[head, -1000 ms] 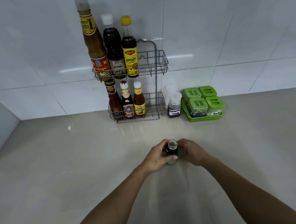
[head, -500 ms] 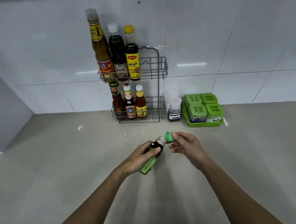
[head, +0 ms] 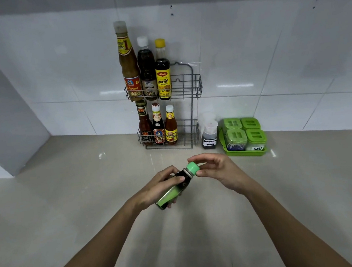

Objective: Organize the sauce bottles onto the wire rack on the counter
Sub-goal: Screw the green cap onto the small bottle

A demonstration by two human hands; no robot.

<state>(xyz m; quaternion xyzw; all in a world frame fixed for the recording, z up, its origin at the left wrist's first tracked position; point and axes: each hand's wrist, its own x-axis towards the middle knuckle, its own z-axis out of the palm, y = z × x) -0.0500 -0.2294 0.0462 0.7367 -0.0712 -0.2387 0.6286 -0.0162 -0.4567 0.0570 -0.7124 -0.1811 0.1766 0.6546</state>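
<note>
Above the beige counter (head: 71, 220) I see my left hand (head: 159, 187) wrapped around a small green-labelled dark sauce bottle (head: 173, 193), tilted — my right hand (head: 218, 170) pinches its green cap (head: 193, 168). Well behind, the grey two-tier wire rack (head: 190, 88) holds six bottles.

The small dark bottle (head: 173, 190) with the green label sits just below the middle of the frame, tilted so its green cap (head: 193, 169) points up and to the right, lifted off the surface. The grey wire rack (head: 193, 101) stands upright at upper center against the tiled wall. Its top tier holds three tall bottles (head: 147, 71) side by side on the left, right side bare. The bottom tier has three shorter bottles (head: 158, 126), also bunched left, all upright with caps on.
</note>
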